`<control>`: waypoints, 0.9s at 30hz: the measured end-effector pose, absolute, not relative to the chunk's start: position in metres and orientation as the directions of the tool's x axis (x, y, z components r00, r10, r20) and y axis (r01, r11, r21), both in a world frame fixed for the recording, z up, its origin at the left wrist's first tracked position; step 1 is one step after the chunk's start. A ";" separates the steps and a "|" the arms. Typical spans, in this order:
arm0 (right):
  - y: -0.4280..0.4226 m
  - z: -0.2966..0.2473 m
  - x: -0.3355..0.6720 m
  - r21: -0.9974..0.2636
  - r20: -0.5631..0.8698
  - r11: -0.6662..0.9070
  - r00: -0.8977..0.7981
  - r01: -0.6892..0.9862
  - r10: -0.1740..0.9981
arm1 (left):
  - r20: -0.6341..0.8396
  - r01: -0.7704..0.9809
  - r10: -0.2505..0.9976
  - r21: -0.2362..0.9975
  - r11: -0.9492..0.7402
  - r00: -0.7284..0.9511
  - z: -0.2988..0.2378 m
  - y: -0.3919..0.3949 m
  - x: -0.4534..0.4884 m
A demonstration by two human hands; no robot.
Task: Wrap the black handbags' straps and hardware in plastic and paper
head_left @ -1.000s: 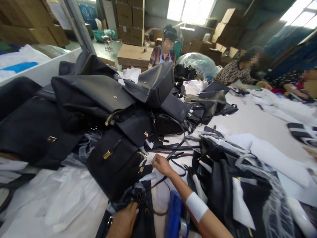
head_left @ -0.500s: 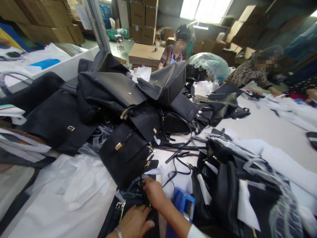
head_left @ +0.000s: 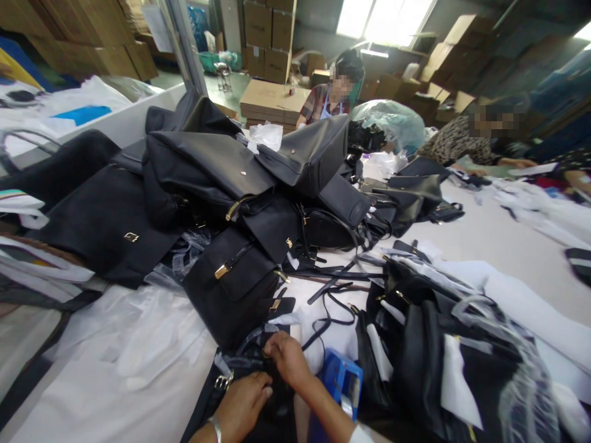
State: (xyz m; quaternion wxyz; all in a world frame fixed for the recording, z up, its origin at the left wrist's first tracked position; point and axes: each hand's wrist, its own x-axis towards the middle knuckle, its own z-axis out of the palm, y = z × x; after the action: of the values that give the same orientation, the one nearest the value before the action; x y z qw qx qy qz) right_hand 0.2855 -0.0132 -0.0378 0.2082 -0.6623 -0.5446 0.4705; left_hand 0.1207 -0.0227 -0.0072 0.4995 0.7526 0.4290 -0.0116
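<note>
A black bag (head_left: 277,406) with a silver-gold buckle (head_left: 224,381) lies at the near edge, partly covered by my hands. My left hand (head_left: 244,400), with a bracelet at the wrist, rests on its front, fingers bent and thumb drawn in against the bag. At the bag's top edge, my right hand (head_left: 289,360) is closed in a pinch; the small part between its fingertips is hidden. Plastic wrapping (head_left: 252,335) shows around the bag's top. Just right of my right forearm stands a blue tape dispenser (head_left: 339,381).
A heap of black bags (head_left: 207,163) rises ahead, and more bags with white paper (head_left: 462,381) lie at right. Loose straps (head_left: 327,307) cross the middle. White plastic sheets (head_left: 152,332) spread at left. Two people (head_left: 325,101) work across the table.
My left hand has drawn its fingers and thumb in, where they lay spread on the bag. My right hand has barely moved. At far right, a person's arm has shifted.
</note>
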 end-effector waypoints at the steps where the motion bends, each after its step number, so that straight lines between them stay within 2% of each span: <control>1: -0.014 -0.038 0.289 -0.811 -0.424 -0.358 -0.044 0.462 0.904 | -0.445 0.640 0.668 0.766 -0.061 0.597 -0.007 -0.019 0.120; 4: -0.015 -0.033 0.299 -0.833 -0.499 -0.457 -0.068 0.313 0.864 | -0.497 0.532 0.765 0.811 0.243 0.410 -0.002 -0.006 0.121; 7: -0.015 -0.023 0.303 -0.820 -0.568 -0.572 -0.099 -0.017 0.817 | -0.580 0.308 0.766 0.809 0.501 0.277 0.006 0.008 0.127; 9: -0.013 -0.015 0.301 -0.759 -0.599 -0.609 -0.117 -0.230 0.792 | -0.594 0.203 0.744 0.804 0.559 0.305 0.012 0.014 0.134; 11: -0.012 -0.009 0.297 -0.728 -0.609 -0.608 -0.107 -0.318 0.786 | -0.571 0.188 0.739 0.819 0.542 0.358 0.014 0.017 0.141; 16: -0.011 -0.005 0.294 -0.722 -0.614 -0.571 -0.017 -0.391 0.789 | -0.545 0.231 0.779 0.838 0.494 0.309 0.010 0.018 0.151; 20: -0.015 -0.004 0.300 -0.709 -0.608 -0.541 0.002 -0.452 0.794 | -0.574 0.128 0.757 0.815 0.565 0.311 0.013 0.017 0.152; 22: -0.018 -0.004 0.301 -0.706 -0.606 -0.543 -0.008 -0.455 0.795 | -0.629 -0.024 0.719 0.748 0.663 0.295 0.016 0.016 0.153; 25: -0.020 -0.003 0.300 -0.746 -0.566 -0.519 -0.015 -0.418 0.824 | -0.693 -0.268 0.631 0.571 0.776 0.348 0.016 0.015 0.156; 27: -0.021 -0.002 0.298 -0.792 -0.518 -0.484 -0.011 -0.373 0.856 | -0.687 -0.335 0.599 0.497 0.800 0.411 0.015 0.015 0.158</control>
State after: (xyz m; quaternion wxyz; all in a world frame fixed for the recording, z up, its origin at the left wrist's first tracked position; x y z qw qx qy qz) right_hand 0.2985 -0.0208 -0.0018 0.4556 -0.5357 -0.2250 0.6744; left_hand 0.1582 0.0148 0.0146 0.8277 0.1425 0.4638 0.2819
